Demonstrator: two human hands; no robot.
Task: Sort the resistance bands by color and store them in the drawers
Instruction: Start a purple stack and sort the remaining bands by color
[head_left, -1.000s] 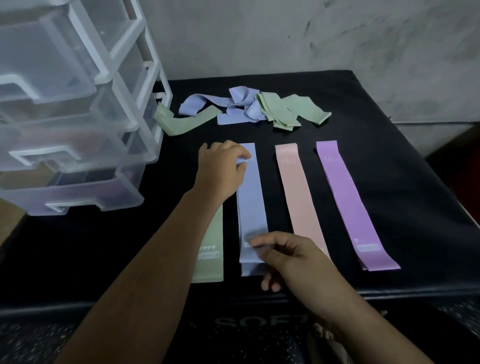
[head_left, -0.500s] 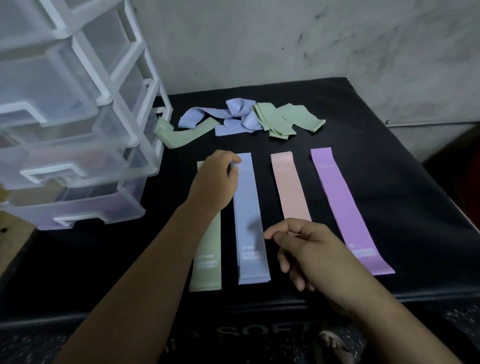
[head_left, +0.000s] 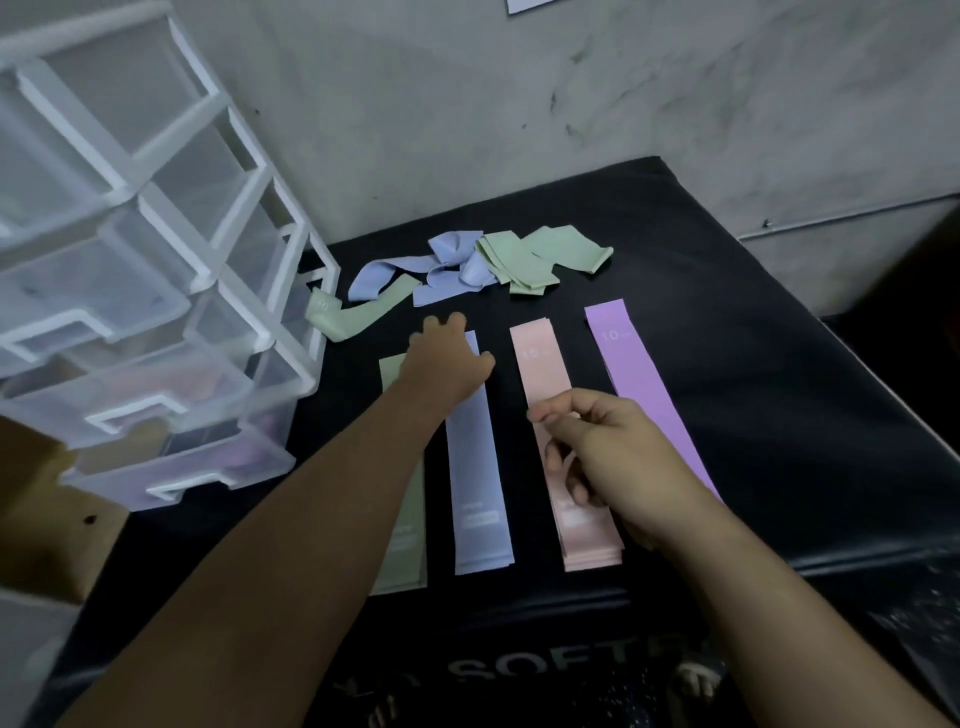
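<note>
- Left hand (head_left: 447, 364): fingers spread, resting on the far end of the blue band (head_left: 478, 493).
- Right hand (head_left: 613, 457): fingers curled over the pink band (head_left: 537, 364); whether it grips the band cannot be told.
- Unsorted bands (head_left: 467, 265) at 12 o'clock; drawers (head_left: 171, 395) at 9 o'clock.

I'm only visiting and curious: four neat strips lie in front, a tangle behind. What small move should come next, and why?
Probably the left hand should reach a little further and pick one band from the tangled heap of blue and green rubber bands. It points that way over the flat blue strip, and that heap looks unsorted.
</note>
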